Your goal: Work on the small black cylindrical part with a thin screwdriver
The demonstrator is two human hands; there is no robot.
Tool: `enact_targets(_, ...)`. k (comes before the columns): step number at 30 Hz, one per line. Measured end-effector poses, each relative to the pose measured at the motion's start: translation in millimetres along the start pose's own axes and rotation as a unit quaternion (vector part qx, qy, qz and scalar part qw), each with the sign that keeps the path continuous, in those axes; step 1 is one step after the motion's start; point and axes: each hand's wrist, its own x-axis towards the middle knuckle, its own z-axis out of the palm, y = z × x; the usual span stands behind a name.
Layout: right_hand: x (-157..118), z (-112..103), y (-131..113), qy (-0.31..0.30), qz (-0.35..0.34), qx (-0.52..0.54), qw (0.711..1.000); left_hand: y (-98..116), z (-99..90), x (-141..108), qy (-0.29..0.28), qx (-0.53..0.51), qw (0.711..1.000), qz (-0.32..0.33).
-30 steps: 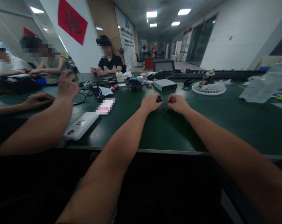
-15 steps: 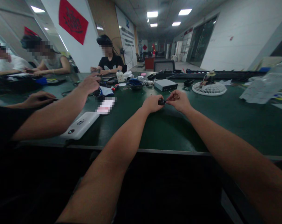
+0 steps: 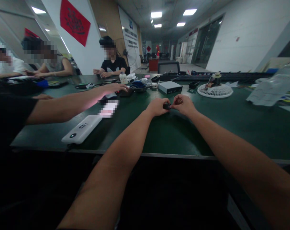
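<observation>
My left hand [image 3: 156, 107] and my right hand [image 3: 183, 104] meet above the green table mat [image 3: 183, 137], near its front edge. A small black part [image 3: 167, 106] sits pinched in my left fingertips. My right fingertips close on its other side, where a thin dark piece seems to show, too small to identify. The fingers hide most of the part. A silver metal box [image 3: 170, 87] lies just beyond my hands.
A co-worker's arm [image 3: 75, 103] reaches across the table from the left, beside a white power bank [image 3: 81, 130] and a pixelated pink item [image 3: 108, 109]. Farther back are a metal bowl [image 3: 139, 89], cables, a white round fan guard [image 3: 215, 91] and crumpled plastic sheets [image 3: 271, 84].
My hands have come together around the black part. The co-worker's arm has swung farther right across the table, toward the metal bowl.
</observation>
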Motion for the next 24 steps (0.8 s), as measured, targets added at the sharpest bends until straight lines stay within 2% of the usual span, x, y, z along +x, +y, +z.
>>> enact_targets(7, 0.6, 0.8, 3.8, 0.002, -0.014, -0.007, 1.0, 2.5, 0.4, 0.1, -0.001, 0.007, 1.0, -0.002)
enact_targets(15, -1.7, 2.4, -0.6, 0.013, 0.015, -0.095, 0.995, 3.6, 2.2, 0.3, 0.013, -0.002, 1.0, 0.007)
enact_targets(18, -1.4, 3.9, 0.2, 0.01, 0.014, -0.111, 0.994, 4.0, 2.4, 0.7, 0.023, 0.014, 1.0, -0.009)
enact_targets(21, 0.1, 4.5, 0.4, -0.001, 0.021, -0.045, 0.999, 3.2, 2.3, 0.9, 0.036, 0.044, 0.998, -0.04)
enact_targets(24, -0.1, 2.2, -5.6, 0.026, 0.034, 0.051, 0.998, 0.2, 1.8, 0.4, 0.045, 0.066, 0.994, -0.07)
